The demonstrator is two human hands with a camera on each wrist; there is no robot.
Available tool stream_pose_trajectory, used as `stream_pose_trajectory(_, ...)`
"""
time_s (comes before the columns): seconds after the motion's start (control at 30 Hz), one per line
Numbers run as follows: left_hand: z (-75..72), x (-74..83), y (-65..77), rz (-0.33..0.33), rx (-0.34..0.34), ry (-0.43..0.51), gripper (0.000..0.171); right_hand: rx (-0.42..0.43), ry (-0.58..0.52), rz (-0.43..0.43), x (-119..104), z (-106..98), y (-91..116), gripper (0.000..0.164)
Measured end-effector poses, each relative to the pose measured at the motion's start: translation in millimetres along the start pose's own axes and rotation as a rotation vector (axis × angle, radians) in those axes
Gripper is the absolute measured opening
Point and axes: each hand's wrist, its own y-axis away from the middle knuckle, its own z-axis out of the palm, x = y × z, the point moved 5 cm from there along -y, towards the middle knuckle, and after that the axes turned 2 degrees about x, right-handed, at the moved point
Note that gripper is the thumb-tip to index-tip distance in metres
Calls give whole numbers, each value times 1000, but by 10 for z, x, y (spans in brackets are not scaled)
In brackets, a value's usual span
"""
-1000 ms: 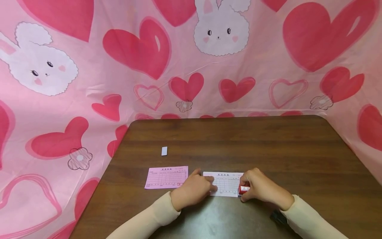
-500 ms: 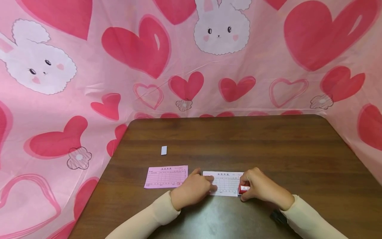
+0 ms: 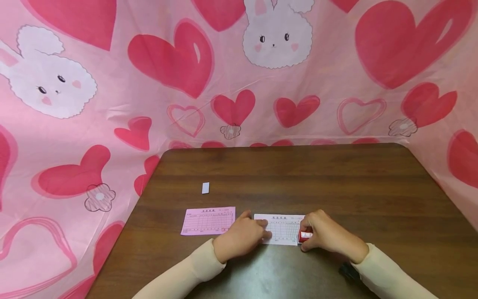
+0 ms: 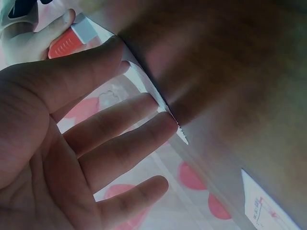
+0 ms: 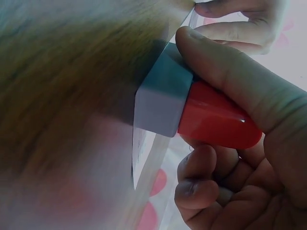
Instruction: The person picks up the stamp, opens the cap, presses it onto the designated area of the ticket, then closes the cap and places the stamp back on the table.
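A white printed form (image 3: 281,231) lies flat on the table in the head view. My left hand (image 3: 240,236) rests on its left end, and in the left wrist view the fingers (image 4: 134,143) are fairly straight with their tips at the paper. At the form's lower right corner, my right hand (image 3: 330,234) grips a red stamp (image 3: 305,236). The right wrist view shows the grey base of this stamp (image 5: 163,96) standing on the paper, with the thumb (image 5: 230,67) along its side. The stamped face is hidden.
Left of the white form lies a pink printed form (image 3: 207,222) with a small red mark at its lower right. A small white rectangular piece (image 3: 206,188) lies farther back. A black object (image 3: 349,271) is partly under the right sleeve. Patterned pink cloth (image 3: 231,74) hangs behind the table.
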Motion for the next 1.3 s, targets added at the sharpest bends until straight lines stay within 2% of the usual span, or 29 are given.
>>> stream_pose_trajectory(0.4,-35,12,-2,10,11,-13,12,-15,36,35,-21,-40,1,34)
stream_pose_trajectory(0.7,-42,8,2,9,-5,13,10,-16,48,31,-31,-48,8,34)
stream_pose_trajectory(1.3,-10,9,-5,4,-22,0,8,-22,59,54,-33,-48,20,33)
